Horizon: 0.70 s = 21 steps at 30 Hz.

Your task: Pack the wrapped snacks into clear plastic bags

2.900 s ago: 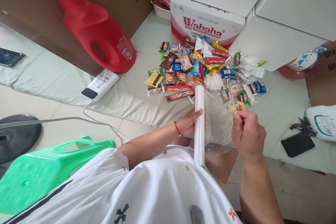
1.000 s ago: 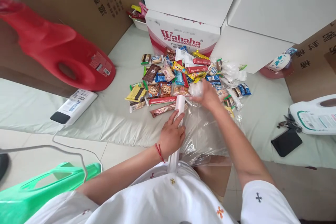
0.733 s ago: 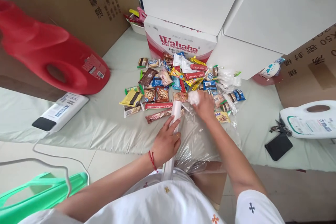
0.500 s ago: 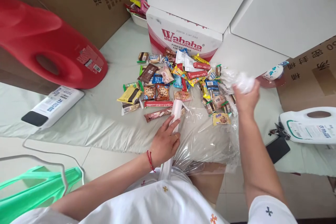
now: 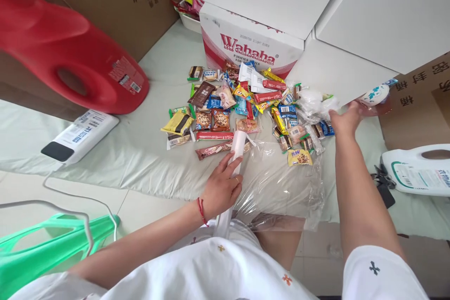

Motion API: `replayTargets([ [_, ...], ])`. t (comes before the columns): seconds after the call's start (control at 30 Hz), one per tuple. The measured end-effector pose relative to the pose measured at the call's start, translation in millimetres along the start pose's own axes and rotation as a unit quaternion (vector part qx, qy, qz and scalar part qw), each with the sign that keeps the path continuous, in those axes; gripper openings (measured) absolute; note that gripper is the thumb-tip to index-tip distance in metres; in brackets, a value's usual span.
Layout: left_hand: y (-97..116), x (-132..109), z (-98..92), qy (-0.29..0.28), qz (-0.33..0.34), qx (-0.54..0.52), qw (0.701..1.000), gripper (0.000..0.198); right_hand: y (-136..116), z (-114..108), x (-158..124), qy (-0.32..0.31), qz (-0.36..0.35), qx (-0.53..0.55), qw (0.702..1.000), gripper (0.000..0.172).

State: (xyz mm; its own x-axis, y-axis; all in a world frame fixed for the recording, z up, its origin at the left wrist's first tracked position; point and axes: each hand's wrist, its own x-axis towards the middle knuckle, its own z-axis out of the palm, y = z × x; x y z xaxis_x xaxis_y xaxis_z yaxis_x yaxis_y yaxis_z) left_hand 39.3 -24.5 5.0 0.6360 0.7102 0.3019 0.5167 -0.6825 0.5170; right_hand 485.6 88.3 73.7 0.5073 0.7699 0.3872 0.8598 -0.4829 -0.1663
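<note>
Head view: L hand point(image 5: 222, 191) lies over roll point(image 5: 238, 144), betw. snacks point(image 5: 221, 119) & shirt point(image 5: 207, 272) — can't tell if clamped. R hand point(image 5: 346, 123) by plastic wad point(image 5: 329, 107), fingers apart. Roll prob. light, stiffish; film point(image 5: 281, 183) thin, slippery — hold roll mid-length.

On the pale cloth point(image 5: 165, 79) — wrapped snacks point(image 5: 221, 120), clear plastic point(image 5: 281, 173), a red bottle point(image 5: 45, 37).

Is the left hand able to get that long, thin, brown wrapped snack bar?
Probably yes: the brown bar lies near the left hand, its left part uncovered. But that hand is on the white, tube-shaped plastic roll, which crosses the bar, so it might first have to lift off.
</note>
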Motion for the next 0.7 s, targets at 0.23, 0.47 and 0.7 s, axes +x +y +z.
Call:
replayTargets([
  [0.23, 4.9, -4.0, 4.1, -0.002, 0.005, -0.004, 1.000, 0.015, -114.1, 1.8, -64.8, -0.235, -0.115, -0.039, 0.964, 0.044],
  [0.47, 8.2, -8.7, 0.5, -0.014, 0.052, 0.033, 0.998, 0.016, -137.8, -28.9, -69.2, -0.282, -0.127, -0.136, 0.941, 0.042],
  [0.7, 10.0, -7.0, 4.4, -0.030, 0.058, 0.073, 0.995, 0.018, -202.2, -62.3, -87.5, -0.324, -0.404, -0.053, 0.854, 0.039],
])
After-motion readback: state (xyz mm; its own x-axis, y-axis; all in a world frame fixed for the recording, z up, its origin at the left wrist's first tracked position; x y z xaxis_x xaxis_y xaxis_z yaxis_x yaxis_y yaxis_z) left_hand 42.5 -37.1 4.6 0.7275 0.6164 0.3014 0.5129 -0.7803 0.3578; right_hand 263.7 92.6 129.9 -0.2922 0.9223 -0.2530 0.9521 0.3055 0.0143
